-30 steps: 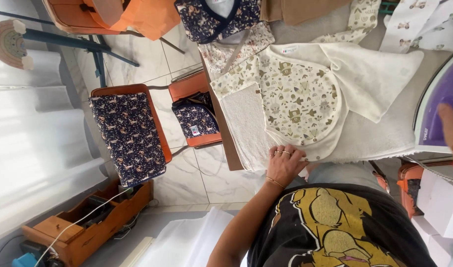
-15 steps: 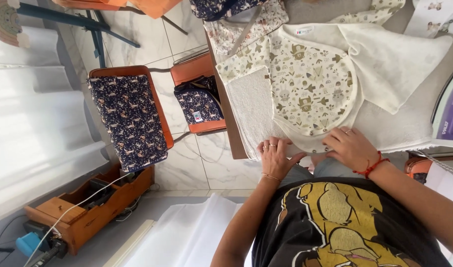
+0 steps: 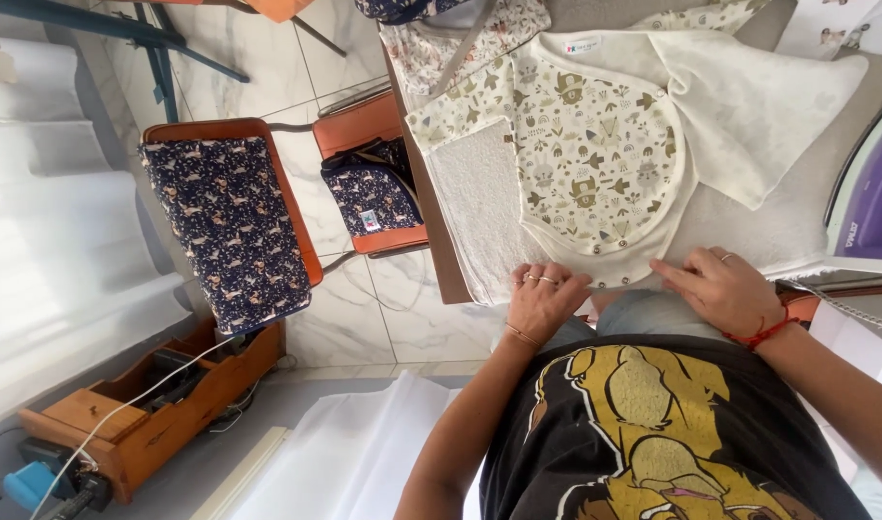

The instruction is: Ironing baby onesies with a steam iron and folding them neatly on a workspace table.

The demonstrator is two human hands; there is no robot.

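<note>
A small baby garment (image 3: pixel 595 164) with a leaf and animal print lies flat on the bench (image 3: pixel 749 231), near the middle of the view, its rounded hem toward the person. Under its 9 o'clock side sits a white towel (image 3: pixel 475 207). A plain cream cloth (image 3: pixel 759 106) spreads out from the garment toward 2 o'clock.

The left hand (image 3: pixel 545 299) rests at the garment's 7 o'clock edge, fingers loosely spread and pressing down on the towel and hem, gripping nothing. The right hand (image 3: pixel 725 289) lies at about 5 o'clock of the garment, flat and open, fingertips touching the hem; a red cord circles its wrist.

A purple iron (image 3: pixel 869 197) stands at 3 o'clock, well apart from the garment. Off the bench at 9 o'clock, two orange chairs (image 3: pixel 359 125) carry dark blue printed fabric (image 3: pixel 224 231). A wooden drawer (image 3: pixel 142 414) lies on the floor at 8 o'clock.
</note>
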